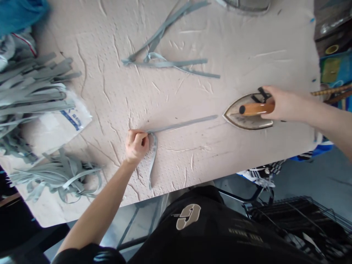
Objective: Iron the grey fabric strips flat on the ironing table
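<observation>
While atop a bag (64,123), grey strips (34,90)

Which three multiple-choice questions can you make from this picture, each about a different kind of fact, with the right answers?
1. What does the right hand hold?
A) the wooden handle of the flatiron
B) the white plastic bag
C) the black shirt

2. What colour is the long strip?
A) red
B) green
C) grey

3. How is the left hand?
A) open and flat
B) closed on the strip
C) raised in the air

Answers:
1. A, because the fingers wrap around the handle.
2. C, because the strip looks grey.
3. B, because the curled fingers press on the strip's end.
</observation>
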`<action>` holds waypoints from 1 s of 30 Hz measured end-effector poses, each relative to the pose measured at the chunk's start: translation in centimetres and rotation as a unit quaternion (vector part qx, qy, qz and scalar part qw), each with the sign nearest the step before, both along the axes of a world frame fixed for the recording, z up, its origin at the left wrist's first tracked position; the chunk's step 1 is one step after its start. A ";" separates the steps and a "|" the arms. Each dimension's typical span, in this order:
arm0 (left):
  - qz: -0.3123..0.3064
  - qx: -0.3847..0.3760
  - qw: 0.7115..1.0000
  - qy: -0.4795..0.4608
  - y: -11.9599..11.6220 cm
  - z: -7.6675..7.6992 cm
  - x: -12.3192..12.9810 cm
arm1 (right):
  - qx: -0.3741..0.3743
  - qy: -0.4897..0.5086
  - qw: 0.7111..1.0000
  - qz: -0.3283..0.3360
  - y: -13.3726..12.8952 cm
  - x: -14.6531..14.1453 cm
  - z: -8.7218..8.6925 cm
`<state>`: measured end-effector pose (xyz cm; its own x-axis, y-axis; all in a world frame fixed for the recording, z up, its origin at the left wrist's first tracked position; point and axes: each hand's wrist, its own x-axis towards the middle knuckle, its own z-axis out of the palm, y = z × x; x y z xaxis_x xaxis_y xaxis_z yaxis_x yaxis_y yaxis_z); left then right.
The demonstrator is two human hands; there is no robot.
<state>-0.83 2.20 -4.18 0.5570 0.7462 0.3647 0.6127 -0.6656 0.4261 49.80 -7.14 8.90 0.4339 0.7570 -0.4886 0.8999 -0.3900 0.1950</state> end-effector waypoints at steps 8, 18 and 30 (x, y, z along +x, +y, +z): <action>0.035 -0.040 0.997 0.049 0.2 0.1 -0.2 | -0.001 0.001 1.000 0.010 0.5 2.9 0.2; -0.069 -0.093 0.978 0.171 -5.6 4.9 13.5 | 0.008 -0.084 0.996 -0.032 0.7 -0.4 1.6; -0.127 -0.103 0.957 0.239 -7.9 3.8 18.6 | 0.001 0.051 0.998 -0.021 -0.2 -3.6 1.6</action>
<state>17.80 -5.66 -0.39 0.7960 0.5937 -0.1179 0.6006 -0.7506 0.2754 46.17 -7.38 10.49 0.4131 0.7402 -0.5306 0.8980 -0.4281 0.1019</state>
